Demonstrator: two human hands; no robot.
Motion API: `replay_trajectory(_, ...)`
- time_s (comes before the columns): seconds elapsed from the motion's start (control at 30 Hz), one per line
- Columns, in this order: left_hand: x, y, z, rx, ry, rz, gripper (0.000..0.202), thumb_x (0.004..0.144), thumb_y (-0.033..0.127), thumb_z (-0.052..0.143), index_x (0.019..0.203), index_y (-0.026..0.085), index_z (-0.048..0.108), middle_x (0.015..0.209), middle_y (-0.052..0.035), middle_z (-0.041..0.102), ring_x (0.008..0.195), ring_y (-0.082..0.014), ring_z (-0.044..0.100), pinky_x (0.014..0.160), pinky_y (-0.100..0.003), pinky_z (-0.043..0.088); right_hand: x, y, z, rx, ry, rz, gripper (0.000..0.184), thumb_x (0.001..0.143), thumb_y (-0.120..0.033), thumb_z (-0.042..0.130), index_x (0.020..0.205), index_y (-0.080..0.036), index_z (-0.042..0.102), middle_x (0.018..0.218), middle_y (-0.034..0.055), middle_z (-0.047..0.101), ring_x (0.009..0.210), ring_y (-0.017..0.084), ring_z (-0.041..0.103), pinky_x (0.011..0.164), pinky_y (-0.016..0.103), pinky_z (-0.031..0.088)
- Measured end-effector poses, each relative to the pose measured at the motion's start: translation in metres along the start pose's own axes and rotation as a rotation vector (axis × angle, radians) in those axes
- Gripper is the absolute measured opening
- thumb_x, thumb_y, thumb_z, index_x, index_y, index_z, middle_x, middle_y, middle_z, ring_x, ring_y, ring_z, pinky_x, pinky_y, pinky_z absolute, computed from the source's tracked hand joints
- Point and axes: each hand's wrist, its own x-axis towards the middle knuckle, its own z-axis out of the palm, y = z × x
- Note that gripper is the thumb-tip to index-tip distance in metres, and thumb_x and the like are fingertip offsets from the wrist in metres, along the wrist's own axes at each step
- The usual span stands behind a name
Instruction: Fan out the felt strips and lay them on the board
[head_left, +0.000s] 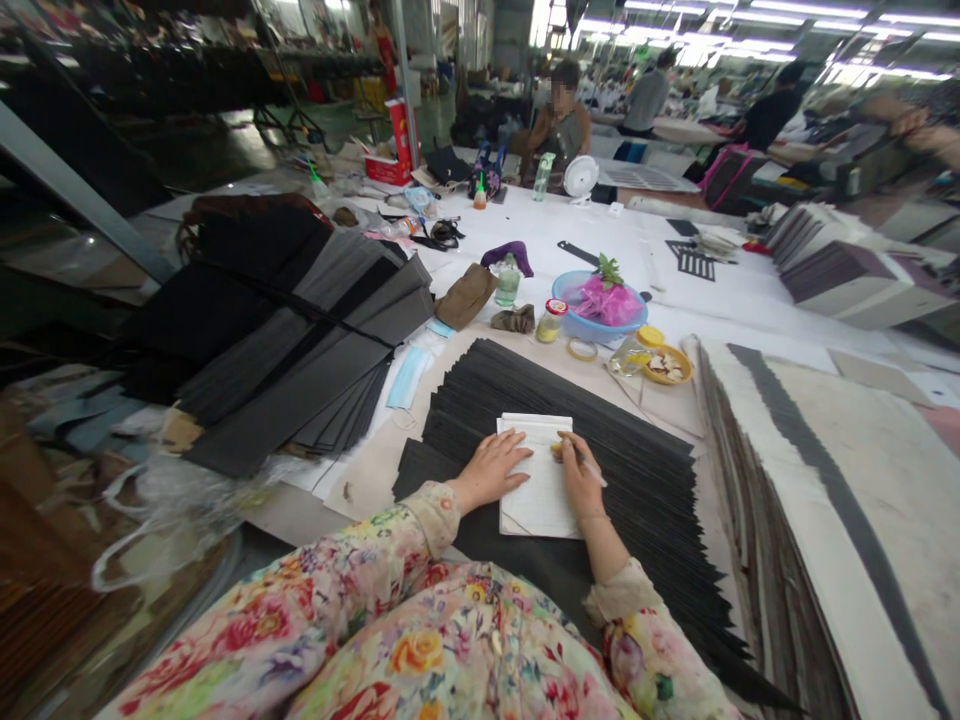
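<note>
A white notepad [536, 505] lies on a wide fan of overlapping black strips [637, 480] in front of me. My left hand [495, 468] rests flat on the pad's left side, fingers spread. At the pad's right edge, my right hand [581, 475] is closed around a pen [594, 473], with the fingers bent near the page. Any writing on the page is too faint to read. Floral sleeves with pale cuffs cover both my forearms.
Bundled dark strips [307, 390] lie left, beside a blue face mask [409, 378]. Beyond the fan stand a lidded jar [551, 322], a green bottle [508, 283] and a blue basin [576, 325]. A tall sheet stack [780, 560] borders the right. A person [562, 120] sits across the table.
</note>
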Motion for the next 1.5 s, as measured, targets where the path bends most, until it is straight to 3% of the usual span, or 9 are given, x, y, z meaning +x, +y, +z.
replay_trajectory(0.23, 0.030, -0.023, -0.031, 0.039, 0.137, -0.270, 0.041, 0.082, 0.031, 0.044, 0.121, 0.019, 0.043, 0.125, -0.0085, 0.045, 0.114, -0.0236, 0.039, 0.095, -0.040, 0.032, -0.016, 0.002, -0.002, -0.073, -0.076, -0.105, 0.033, 0.080, -0.041, 0.045, 0.100, -0.019, 0.059, 0.097, 0.0086, 0.062, 0.093, 0.022, 0.055, 0.085, 0.042, 0.042)
replay_trajectory(0.4, 0.041, -0.025, -0.042, 0.055, 0.085, -0.310, 0.022, 0.080, 0.031, 0.045, 0.094, 0.018, 0.056, 0.106, -0.0086, 0.051, 0.104, -0.0254, 0.044, 0.090, -0.043, 0.035, -0.018, 0.004, 0.002, -0.095, -0.086, -0.175, 0.031, 0.080, -0.038, 0.045, 0.101, -0.019, 0.057, 0.095, 0.0096, 0.061, 0.090, 0.023, 0.055, 0.084, 0.045, 0.042)
replay_trajectory(0.6, 0.055, -0.027, -0.051, -0.396, 0.037, -0.449, 0.020, 0.068, 0.029, 0.061, 0.080, 0.014, 0.057, 0.094, -0.0078, 0.056, 0.095, -0.0231, 0.050, 0.087, -0.039, 0.041, -0.019, 0.007, 0.000, -0.132, -0.105, -0.181, 0.031, 0.082, -0.035, 0.042, 0.105, -0.018, 0.055, 0.100, 0.0110, 0.059, 0.096, 0.024, 0.053, 0.087, 0.045, 0.040)
replay_trajectory(0.73, 0.045, -0.022, -0.034, -0.864, -0.132, -0.448, 0.036, 0.079, 0.044, 0.048, 0.099, 0.015, 0.055, 0.088, -0.0041, 0.061, 0.080, -0.0153, 0.058, 0.071, -0.031, 0.048, -0.021, 0.008, 0.001, -0.117, -0.065, -0.154, 0.034, 0.081, -0.038, 0.043, 0.105, -0.018, 0.055, 0.100, 0.0104, 0.059, 0.096, 0.025, 0.054, 0.087, 0.046, 0.041)
replay_trajectory(0.83, 0.023, -0.005, -0.007, -1.298, -0.320, -0.486, 0.046, 0.068, 0.044, 0.062, 0.105, 0.018, 0.056, 0.097, -0.0055, 0.063, 0.086, -0.0194, 0.060, 0.075, -0.036, 0.048, -0.022, 0.007, 0.000, -0.096, -0.027, -0.146, 0.036, 0.079, -0.041, 0.044, 0.104, -0.018, 0.056, 0.101, 0.0100, 0.059, 0.096, 0.026, 0.054, 0.086, 0.045, 0.041)
replay_trajectory(0.93, 0.004, 0.007, 0.007, -1.369, -0.161, -0.507, 0.049, 0.056, 0.036, 0.072, 0.098, 0.013, 0.062, 0.103, -0.0100, 0.063, 0.098, -0.0248, 0.057, 0.088, -0.040, 0.042, -0.022, 0.008, -0.003, -0.084, 0.029, -0.105, 0.038, 0.079, -0.042, 0.043, 0.107, -0.019, 0.054, 0.104, 0.0111, 0.058, 0.099, 0.026, 0.053, 0.088, 0.044, 0.040)
replay_trajectory(1.07, -0.013, -0.006, -0.016, -1.469, 0.032, -0.489, 0.053, 0.052, 0.036, 0.074, 0.096, 0.009, 0.063, 0.108, -0.0139, 0.061, 0.103, -0.0289, 0.054, 0.092, -0.042, 0.039, -0.019, 0.014, -0.004, -0.062, 0.090, -0.009, 0.043, 0.079, -0.044, 0.042, 0.111, -0.017, 0.051, 0.109, 0.0130, 0.056, 0.102, 0.026, 0.051, 0.091, 0.045, 0.037)
replay_trajectory(1.2, -0.023, -0.025, -0.038, -1.481, -0.116, -0.552, 0.057, 0.046, 0.035, 0.078, 0.095, 0.009, 0.064, 0.104, -0.0144, 0.063, 0.101, -0.0315, 0.055, 0.088, -0.044, 0.041, -0.017, 0.016, 0.001, -0.045, 0.023, 0.012, 0.042, 0.077, -0.045, 0.045, 0.108, -0.017, 0.053, 0.111, 0.0123, 0.056, 0.102, 0.026, 0.051, 0.093, 0.045, 0.036)
replay_trajectory(1.5, -0.017, 0.002, 0.000, -1.494, -0.225, -0.545, 0.066, 0.051, 0.044, 0.075, 0.106, 0.009, 0.060, 0.107, -0.0153, 0.062, 0.100, -0.0303, 0.056, 0.084, -0.042, 0.045, -0.007, 0.006, -0.013, 0.065, 0.103, 0.075, 0.043, 0.077, -0.049, 0.046, 0.107, -0.019, 0.055, 0.102, 0.0093, 0.063, 0.096, 0.023, 0.057, 0.084, 0.039, 0.045)
